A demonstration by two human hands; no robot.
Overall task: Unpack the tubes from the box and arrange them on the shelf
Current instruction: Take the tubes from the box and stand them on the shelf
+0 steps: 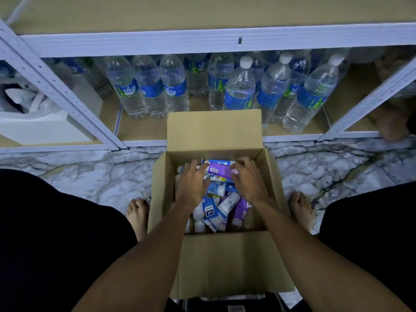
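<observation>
Marble floor (90, 176) holds the box (225, 255). Left hand (193, 183) lies flat-fingered on a purple tube (218, 170), right hand (248, 179) curls round its end. A loose grip could drop it.

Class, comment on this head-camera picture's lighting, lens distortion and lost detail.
Head view: dim, bluish light throughout; the white metal shelf rail bows, a wide-angle effect; the clear plastic water bottles catch faint highlights; the dark clothing at both lower corners is featureless black; the left hand and the right hand, on a purple plastic tube in the open brown cardboard box, look slightly soft.
</observation>
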